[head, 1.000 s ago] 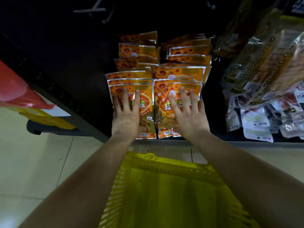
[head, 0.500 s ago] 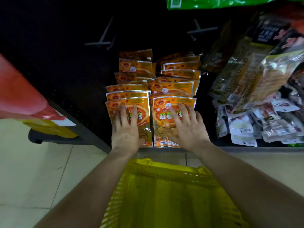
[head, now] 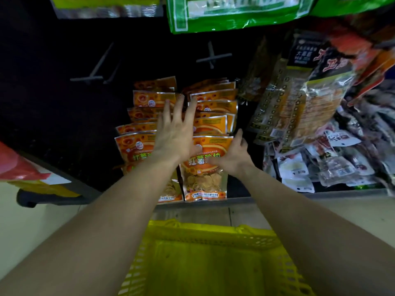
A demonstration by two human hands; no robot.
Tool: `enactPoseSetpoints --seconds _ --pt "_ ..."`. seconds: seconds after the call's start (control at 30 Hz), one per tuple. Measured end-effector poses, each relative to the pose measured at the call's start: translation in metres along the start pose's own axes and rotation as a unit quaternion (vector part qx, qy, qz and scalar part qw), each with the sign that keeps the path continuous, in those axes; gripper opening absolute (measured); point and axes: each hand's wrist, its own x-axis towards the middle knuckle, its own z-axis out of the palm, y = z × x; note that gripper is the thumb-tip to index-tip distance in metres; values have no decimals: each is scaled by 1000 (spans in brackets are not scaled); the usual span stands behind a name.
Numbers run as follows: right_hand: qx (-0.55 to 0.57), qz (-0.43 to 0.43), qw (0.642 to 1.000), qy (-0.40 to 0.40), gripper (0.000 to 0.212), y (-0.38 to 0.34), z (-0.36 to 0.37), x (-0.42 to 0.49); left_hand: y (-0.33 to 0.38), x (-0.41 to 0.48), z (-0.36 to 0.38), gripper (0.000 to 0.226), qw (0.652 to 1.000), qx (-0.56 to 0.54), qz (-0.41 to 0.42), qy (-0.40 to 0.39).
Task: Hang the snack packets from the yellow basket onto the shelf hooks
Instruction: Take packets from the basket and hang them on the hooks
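Observation:
Orange snack packets hang in two columns on the dark shelf back, left column (head: 136, 144) and right column (head: 213, 124). My left hand (head: 175, 133) reaches up between the columns with straight, spread fingers lying over the packets. My right hand (head: 233, 154) grips the front packet of the right column (head: 203, 180), thumb on its face and fingers curled round its right edge. The yellow basket (head: 203, 231) stands below my arms, and no packets show inside it. Two bare shelf hooks (head: 92, 77) (head: 211, 56) stick out above the columns.
Green packets (head: 235, 13) hang overhead. Brown and black snack bags (head: 299, 99) and small white packets (head: 299, 167) crowd the right side. A red bag (head: 12, 165) is at the left edge. Pale floor tiles (head: 42, 221) lie under the shelf's grey base edge (head: 213, 205).
My left hand rose from the front left packet to higher up between the columns. My right hand slid to the front right packet's edge and curled round it. The view tilted upward.

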Motion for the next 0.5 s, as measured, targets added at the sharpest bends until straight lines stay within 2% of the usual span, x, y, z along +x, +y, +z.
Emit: enactPoseSetpoints --seconds 0.07,0.13,0.23,0.3,0.43,0.5 --pt "48 16 999 -12 139 4 8 10 -5 18 2 135 998 25 5 -49" --pt "108 -7 994 -23 128 9 17 14 -13 25 5 127 997 39 6 -73" --pt "141 -29 988 -59 101 8 29 16 -23 22 8 116 996 27 -9 -80" --pt "139 -42 987 -63 93 4 29 15 -28 18 9 116 998 26 -11 -64" --pt "72 -6 997 16 124 12 17 16 -22 20 10 125 998 14 33 -43" --pt "43 -5 999 25 139 18 9 20 -15 25 11 126 997 18 55 -52"
